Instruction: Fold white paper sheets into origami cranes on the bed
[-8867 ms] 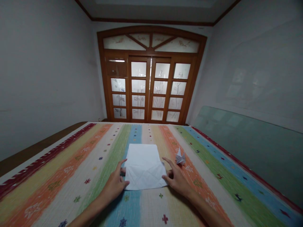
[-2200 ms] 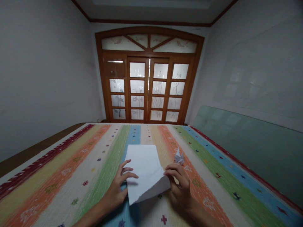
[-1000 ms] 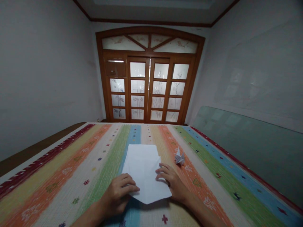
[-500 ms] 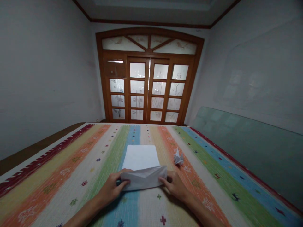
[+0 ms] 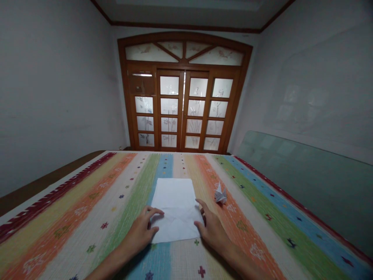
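A creased white paper lies nearly flat on the striped cloth, against the near edge of a smooth white sheet. At the creased paper's left edge is my left hand, its thumb and fingers apart and touching the paper. My right hand rests at the right edge with fingers spread and curved, the thumb near the paper's side. Neither hand grips anything. To the right of the sheets stands a small folded paper figure with pointed tips.
A tablecloth with coloured stripes covers the table. Beyond its right edge is a pale green panel. Wooden doors with glass panes stand past the far end, between pale walls.
The creased paper was raised and tilted between both hands; now it lies lower and flatter. Both hands have let go of its sides and their fingers have opened.
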The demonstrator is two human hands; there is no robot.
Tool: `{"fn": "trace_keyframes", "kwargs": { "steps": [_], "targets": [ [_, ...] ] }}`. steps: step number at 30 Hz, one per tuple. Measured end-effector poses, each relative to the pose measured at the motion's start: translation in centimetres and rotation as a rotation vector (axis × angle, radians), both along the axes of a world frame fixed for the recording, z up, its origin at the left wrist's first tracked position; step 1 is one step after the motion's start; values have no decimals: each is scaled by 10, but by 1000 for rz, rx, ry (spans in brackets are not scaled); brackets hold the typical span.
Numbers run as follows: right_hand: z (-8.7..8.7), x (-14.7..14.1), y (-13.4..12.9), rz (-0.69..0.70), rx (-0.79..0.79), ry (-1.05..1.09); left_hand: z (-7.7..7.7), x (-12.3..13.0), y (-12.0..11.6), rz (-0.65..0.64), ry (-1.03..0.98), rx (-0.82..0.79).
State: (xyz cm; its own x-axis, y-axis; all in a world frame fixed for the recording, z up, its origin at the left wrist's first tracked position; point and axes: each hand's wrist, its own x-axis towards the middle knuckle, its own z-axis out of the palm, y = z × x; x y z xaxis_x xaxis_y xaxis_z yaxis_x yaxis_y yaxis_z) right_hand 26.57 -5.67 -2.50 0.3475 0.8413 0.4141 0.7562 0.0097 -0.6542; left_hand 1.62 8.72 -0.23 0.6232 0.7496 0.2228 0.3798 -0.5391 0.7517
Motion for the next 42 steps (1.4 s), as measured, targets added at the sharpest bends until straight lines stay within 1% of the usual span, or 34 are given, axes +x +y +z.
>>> {"fn": "trace_keyframes", "kwargs": {
  "steps": [2,3,4,5,7,9,11,12,13,16,18,22,25,30,32,33,36,37,39,42],
  "targets": [
    [-3,-2,-1,-21,17,-142,-1,0,-6,56,62,146],
    [-4,-4,-2,-29,22,-213,-3,1,-10,65,68,232],
    [-4,-7,-3,-28,23,-274,-5,2,-15,43,72,320],
    [-4,-10,-5,-14,23,-324,-7,3,-20,-23,81,399],
    [-1,-18,-8,87,1,-383,-11,4,-29,-222,127,490],
    [2,-27,-11,272,-76,-397,-14,3,-36,-423,191,495],
    [7,-33,-14,463,-198,-378,-14,2,-41,-523,245,472],
    [10,-35,-15,523,-266,-363,-14,1,-42,-542,271,459],
    [12,-37,-15,552,-327,-346,-12,1,-43,-548,296,448],
    [18,-38,-15,523,-431,-304,-9,0,-42,-559,361,429],
    [19,-37,-15,499,-444,-290,-9,0,-40,-552,387,421],
    [18,-36,-13,446,-465,-282,-14,-2,-31,-476,407,404],
    [17,-34,-10,384,-493,-287,-14,-6,-24,-442,417,403],
    [17,-28,-7,286,-509,-280,-14,-7,-22,-403,403,420],
    [17,-26,-7,265,-494,-283,-18,-4,-20,-344,370,444],
    [16,-25,-7,259,-485,-289,-20,-2,-18,-293,352,456],
    [15,-25,-7,249,-469,-310,-27,2,-8,-68,304,477],
    [14,-25,-6,242,-465,-317,-29,3,-5,-13,286,478],
    [13,-26,-6,228,-453,-330,-30,4,1,24,239,462],
    [13,-27,-7,220,-397,-362,-28,3,5,-18,149,426]
  ]
}}
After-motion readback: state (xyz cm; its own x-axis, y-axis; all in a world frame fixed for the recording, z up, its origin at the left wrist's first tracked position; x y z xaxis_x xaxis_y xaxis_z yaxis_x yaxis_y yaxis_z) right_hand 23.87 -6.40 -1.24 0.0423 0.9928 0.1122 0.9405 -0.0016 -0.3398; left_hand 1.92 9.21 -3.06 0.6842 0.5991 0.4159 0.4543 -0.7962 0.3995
